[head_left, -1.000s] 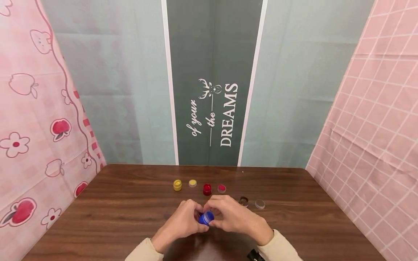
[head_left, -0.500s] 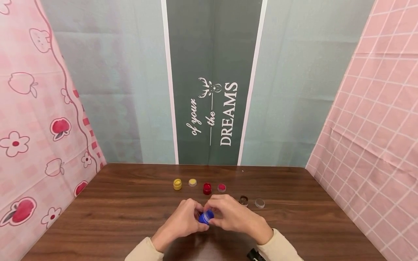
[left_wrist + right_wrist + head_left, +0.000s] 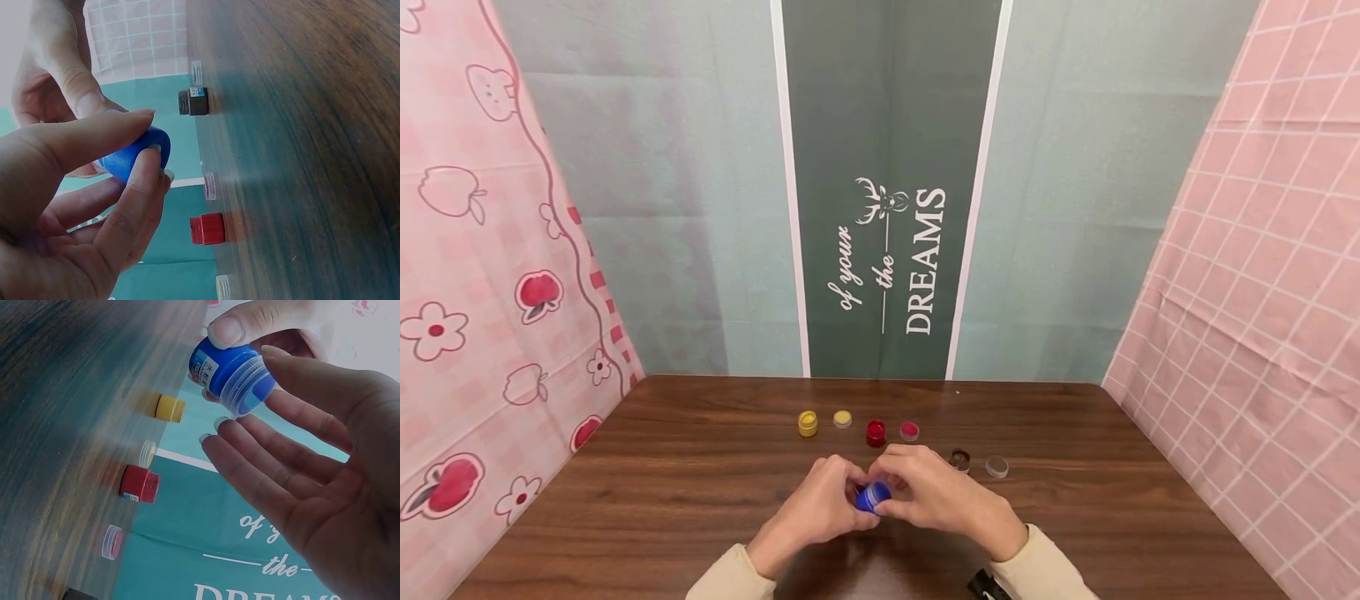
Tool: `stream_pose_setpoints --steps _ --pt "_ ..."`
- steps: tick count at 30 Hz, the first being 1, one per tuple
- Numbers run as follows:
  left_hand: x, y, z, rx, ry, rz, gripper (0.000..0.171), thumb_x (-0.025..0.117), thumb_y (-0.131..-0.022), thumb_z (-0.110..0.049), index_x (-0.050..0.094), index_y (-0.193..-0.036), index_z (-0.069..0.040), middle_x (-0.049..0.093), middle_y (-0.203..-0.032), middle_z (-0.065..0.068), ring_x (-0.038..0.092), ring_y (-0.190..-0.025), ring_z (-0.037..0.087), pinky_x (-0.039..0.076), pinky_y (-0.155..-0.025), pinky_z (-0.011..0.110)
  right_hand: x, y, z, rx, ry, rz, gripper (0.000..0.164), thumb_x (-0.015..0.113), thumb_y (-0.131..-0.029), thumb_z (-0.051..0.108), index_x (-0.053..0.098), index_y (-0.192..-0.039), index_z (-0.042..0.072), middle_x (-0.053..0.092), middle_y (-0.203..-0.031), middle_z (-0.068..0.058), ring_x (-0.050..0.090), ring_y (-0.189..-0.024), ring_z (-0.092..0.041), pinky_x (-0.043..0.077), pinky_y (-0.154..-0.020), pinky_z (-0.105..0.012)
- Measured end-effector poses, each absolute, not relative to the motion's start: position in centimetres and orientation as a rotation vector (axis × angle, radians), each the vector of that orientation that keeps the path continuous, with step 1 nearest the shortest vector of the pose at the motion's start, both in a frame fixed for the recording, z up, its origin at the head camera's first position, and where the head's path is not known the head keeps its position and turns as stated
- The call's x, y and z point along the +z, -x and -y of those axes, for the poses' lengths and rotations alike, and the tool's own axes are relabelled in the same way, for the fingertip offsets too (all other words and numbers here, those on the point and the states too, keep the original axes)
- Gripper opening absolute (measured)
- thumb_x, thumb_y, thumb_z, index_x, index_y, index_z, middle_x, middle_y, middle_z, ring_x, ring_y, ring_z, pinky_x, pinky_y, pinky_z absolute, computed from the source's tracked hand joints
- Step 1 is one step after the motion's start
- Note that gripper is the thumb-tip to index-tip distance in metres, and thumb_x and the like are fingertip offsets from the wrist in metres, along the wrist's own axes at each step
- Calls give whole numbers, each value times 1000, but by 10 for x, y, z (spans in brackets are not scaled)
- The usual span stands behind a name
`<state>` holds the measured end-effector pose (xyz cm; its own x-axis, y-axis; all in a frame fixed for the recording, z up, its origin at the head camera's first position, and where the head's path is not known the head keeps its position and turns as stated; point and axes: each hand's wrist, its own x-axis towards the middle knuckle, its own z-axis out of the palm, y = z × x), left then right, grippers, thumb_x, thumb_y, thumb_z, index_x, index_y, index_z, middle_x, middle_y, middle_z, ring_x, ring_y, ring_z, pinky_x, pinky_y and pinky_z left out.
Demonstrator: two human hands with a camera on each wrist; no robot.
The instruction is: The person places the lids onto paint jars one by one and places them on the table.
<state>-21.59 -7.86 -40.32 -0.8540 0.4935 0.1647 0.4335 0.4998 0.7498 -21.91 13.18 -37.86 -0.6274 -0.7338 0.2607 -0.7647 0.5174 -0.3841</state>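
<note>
A small blue paint jar (image 3: 219,365) with a screw lid (image 3: 245,387) is held tilted above the table, between both hands. My left hand (image 3: 827,504) grips the jar's body, thumb on one side and fingers on the other, as the left wrist view shows. My right hand (image 3: 936,493) has its thumb and forefinger at the see-through lid, pinching its edge. The other right fingers extend loosely below the lid in the right wrist view. The lid sits on the jar's mouth, with blue showing inside it. A printed label faces the right wrist camera.
On the brown table (image 3: 662,483) stand an uncapped yellow jar (image 3: 807,425), a red jar (image 3: 876,434) and a dark brown jar (image 3: 959,461). Beside them lie a yellow lid (image 3: 842,419), a red-pink lid (image 3: 909,432) and a clear lid (image 3: 997,467). Patterned cloths hang around the table.
My right thumb and fingers have shifted slightly at the lid, and the blue jar has turned a little. My left hand keeps its grip; the other jars and lids are unmoved.
</note>
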Motion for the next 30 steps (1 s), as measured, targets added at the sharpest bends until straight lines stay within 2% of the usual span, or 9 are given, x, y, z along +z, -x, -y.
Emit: stream_pose_setpoints --steps 15,30 --pt "-402 215 79 1296 -820 -2662 17 89 -75 -13 79 -88 -7 70 -66 -6 56 -56 -1 49 -51 19 -378 220 -132 724 -1416 2589 29 82 -87 12 70 -113 8 70 -109 -2 66 -99 -7 59 -89 -27" --pt "-402 214 80 1312 -823 -2658 17 90 -74 -13 77 -84 -8 71 -65 -6 57 -55 -1 49 -51 19 -379 219 -130 651 -1439 2571 27 85 -83 8 71 -106 10 68 -103 2 63 -94 -4 59 -86 -25"
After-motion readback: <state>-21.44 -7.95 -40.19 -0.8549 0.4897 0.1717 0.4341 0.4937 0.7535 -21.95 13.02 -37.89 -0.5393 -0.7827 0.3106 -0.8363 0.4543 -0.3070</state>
